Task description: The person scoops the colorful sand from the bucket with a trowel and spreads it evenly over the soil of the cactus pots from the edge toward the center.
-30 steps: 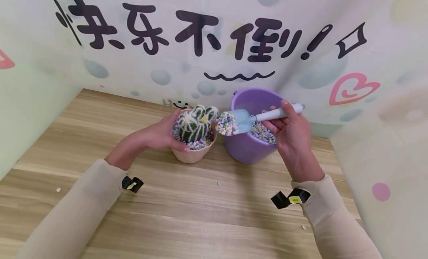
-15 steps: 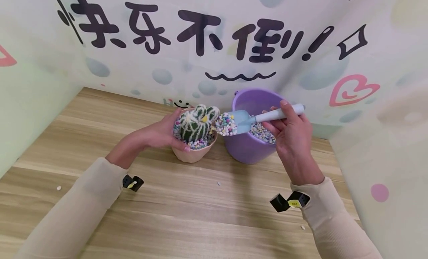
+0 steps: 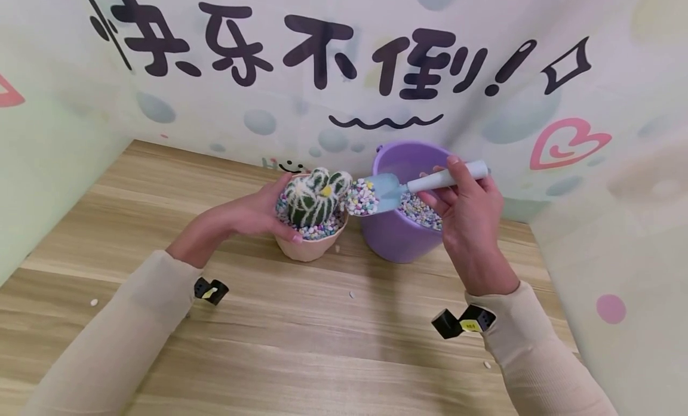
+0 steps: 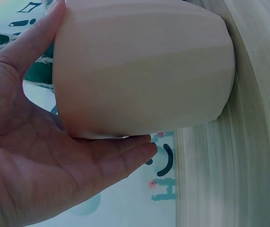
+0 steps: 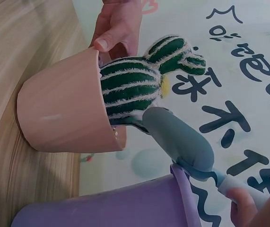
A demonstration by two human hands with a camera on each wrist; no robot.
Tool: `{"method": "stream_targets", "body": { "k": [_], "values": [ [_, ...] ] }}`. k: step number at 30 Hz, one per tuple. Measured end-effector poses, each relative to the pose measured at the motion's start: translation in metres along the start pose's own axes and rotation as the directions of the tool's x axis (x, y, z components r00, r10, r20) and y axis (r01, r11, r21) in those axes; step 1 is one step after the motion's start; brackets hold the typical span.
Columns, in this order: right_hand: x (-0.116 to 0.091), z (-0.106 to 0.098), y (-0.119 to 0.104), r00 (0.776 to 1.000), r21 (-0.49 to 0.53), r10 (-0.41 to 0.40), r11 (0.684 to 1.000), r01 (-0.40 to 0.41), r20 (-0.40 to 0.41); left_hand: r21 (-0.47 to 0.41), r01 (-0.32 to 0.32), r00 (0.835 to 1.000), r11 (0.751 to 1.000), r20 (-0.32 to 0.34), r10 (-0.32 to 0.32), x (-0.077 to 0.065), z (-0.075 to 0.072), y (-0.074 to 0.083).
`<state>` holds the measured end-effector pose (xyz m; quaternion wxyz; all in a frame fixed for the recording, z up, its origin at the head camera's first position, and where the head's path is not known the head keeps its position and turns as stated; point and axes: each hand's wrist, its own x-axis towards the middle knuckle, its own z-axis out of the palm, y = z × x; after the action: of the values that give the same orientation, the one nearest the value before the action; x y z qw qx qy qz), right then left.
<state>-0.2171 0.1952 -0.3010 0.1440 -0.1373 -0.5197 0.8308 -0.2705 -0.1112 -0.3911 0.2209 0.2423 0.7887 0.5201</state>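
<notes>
My left hand (image 3: pixel 260 214) grips the left side of a pink flowerpot (image 3: pixel 307 250), thumb at the front rim and fingers round the far side. In the pot stands a green cactus (image 3: pixel 310 206) with white fuzzy ridges and a yellow spot, ringed by colourful pebbles. My right hand (image 3: pixel 472 225) holds a light blue trowel (image 3: pixel 389 192) by its pale handle. A heap of multicoloured pebbles (image 3: pixel 362 196) lies on the blade, whose tip points left at the pot's rim beside the cactus. The right wrist view shows the blade's underside (image 5: pixel 179 142) above the bucket edge.
A purple bucket (image 3: pixel 395 240), part filled with pebbles, stands right of the pot, under the trowel. A few loose pebbles lie on the wooden table (image 3: pixel 301 344). A printed backdrop (image 3: pixel 301 117) rises just behind, with side panels left and right.
The trowel's handle has lifted slightly, its blade still at the pot's rim. A pebble now shows on the table beside the pot. The left hand keeps its grip.
</notes>
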Motion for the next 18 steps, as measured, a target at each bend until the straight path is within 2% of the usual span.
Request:
{"method": "stream_targets", "body": {
  "k": [4,11,18],
  "values": [
    [0.000,0.002,0.001,1.000,0.007,-0.018,1.000,0.018,0.009,-0.004,0.029,0.999,1.000,0.020,-0.028,0.000,-0.002,0.000],
    [-0.001,0.006,0.001,1.000,0.008,-0.027,1.000,0.027,0.009,-0.033,0.008,0.998,0.999,0.056,-0.006,0.001,-0.005,-0.002],
    [0.000,0.012,0.001,0.998,0.002,-0.050,0.999,0.050,0.025,-0.007,0.006,0.998,1.000,0.069,-0.005,0.001,-0.008,-0.003]
  ]
}}
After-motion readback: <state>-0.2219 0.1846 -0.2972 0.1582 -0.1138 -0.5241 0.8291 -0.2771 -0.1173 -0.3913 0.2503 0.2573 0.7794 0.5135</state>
